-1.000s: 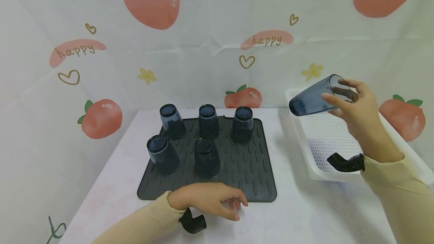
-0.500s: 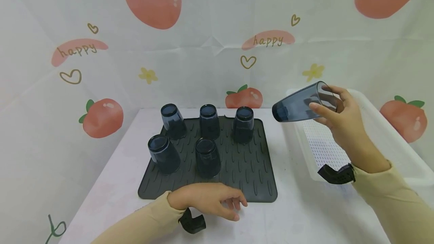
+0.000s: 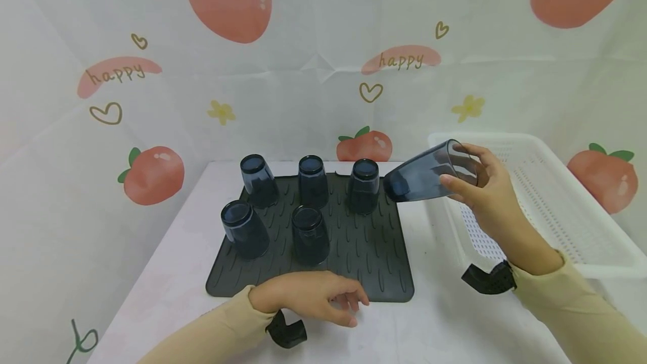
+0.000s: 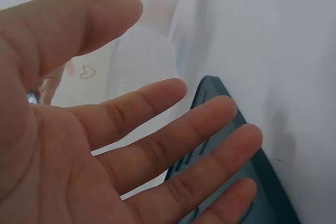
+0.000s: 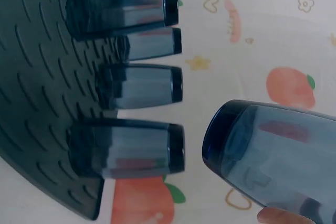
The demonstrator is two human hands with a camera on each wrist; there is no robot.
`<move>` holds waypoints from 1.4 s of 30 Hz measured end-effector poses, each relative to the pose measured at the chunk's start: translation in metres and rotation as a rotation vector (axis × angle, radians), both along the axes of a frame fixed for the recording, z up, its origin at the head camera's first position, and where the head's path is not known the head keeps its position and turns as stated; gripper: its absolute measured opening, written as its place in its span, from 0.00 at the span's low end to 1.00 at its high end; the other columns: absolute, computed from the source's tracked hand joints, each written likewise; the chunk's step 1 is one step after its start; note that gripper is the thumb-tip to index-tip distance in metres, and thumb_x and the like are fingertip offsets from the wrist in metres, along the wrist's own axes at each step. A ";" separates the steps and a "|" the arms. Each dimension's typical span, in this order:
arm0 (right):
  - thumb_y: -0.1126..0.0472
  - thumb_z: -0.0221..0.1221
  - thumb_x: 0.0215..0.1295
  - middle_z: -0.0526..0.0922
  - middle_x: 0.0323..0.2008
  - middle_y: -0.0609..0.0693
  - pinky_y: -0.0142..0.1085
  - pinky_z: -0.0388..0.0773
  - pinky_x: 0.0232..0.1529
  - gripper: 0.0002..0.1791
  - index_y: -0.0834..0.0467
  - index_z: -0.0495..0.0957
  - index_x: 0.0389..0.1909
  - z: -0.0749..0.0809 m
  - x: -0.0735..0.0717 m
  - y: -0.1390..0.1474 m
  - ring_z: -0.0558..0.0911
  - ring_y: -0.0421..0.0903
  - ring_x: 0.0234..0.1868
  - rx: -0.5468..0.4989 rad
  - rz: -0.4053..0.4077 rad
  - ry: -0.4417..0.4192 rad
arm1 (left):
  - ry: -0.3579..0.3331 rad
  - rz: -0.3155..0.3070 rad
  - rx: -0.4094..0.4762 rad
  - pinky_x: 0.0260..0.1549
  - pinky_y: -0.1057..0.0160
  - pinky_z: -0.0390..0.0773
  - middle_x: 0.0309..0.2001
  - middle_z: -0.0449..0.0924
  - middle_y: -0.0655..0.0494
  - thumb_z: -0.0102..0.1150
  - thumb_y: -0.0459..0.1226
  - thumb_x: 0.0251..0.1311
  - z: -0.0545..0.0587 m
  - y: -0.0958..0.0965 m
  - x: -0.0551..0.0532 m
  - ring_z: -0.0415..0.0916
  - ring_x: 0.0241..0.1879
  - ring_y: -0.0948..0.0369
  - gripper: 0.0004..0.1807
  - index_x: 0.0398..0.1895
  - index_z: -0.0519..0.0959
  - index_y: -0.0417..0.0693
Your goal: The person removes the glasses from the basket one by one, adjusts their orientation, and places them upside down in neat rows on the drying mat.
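Note:
My right hand (image 3: 485, 201) grips a blue tinted drinking glass (image 3: 422, 176) near its rim. The glass is tilted nearly sideways, its thick base pointing left toward the mat's back right corner. In the right wrist view the held glass (image 5: 278, 156) shows large, with a fingertip below it. Several like glasses stand upside down on the dark ridged drying mat (image 3: 369, 257): three in the back row, among them the back right glass (image 3: 363, 187), and two in front, including the front middle glass (image 3: 310, 235). At the mat's front edge my left hand (image 3: 315, 296) holds nothing, fingers loosely bent.
A white perforated plastic basket (image 3: 551, 195) stands to the right of the mat, partly behind my right arm. Behind the white table (image 3: 167, 274) hangs a light cloth (image 3: 303, 72) printed with peaches and hearts.
My right hand has carried the glass left and down, from over the basket to beside the back right of the mat. The left hand has stayed in place.

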State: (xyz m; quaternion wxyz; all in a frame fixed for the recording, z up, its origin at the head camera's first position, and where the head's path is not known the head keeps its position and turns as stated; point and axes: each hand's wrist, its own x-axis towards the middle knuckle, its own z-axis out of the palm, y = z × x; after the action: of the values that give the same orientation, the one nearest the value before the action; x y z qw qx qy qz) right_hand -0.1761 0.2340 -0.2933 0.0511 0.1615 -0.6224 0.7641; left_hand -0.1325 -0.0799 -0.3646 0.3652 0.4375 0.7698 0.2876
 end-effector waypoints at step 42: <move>0.78 0.58 0.58 0.75 0.54 0.49 0.29 0.81 0.44 0.32 0.55 0.66 0.62 -0.013 0.030 -0.025 0.81 0.40 0.48 0.124 0.053 0.032 | 0.107 0.556 0.768 0.67 0.51 0.63 0.72 0.56 0.50 0.66 0.37 0.59 0.024 0.030 -0.035 0.56 0.71 0.52 0.41 0.72 0.54 0.47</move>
State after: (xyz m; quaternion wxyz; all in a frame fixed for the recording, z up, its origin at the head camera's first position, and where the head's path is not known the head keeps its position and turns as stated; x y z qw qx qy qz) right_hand -0.1466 0.2091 -0.3067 0.0309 0.1931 -0.6630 0.7226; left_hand -0.1671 -0.0496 -0.3407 0.0462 0.3322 0.7136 0.6151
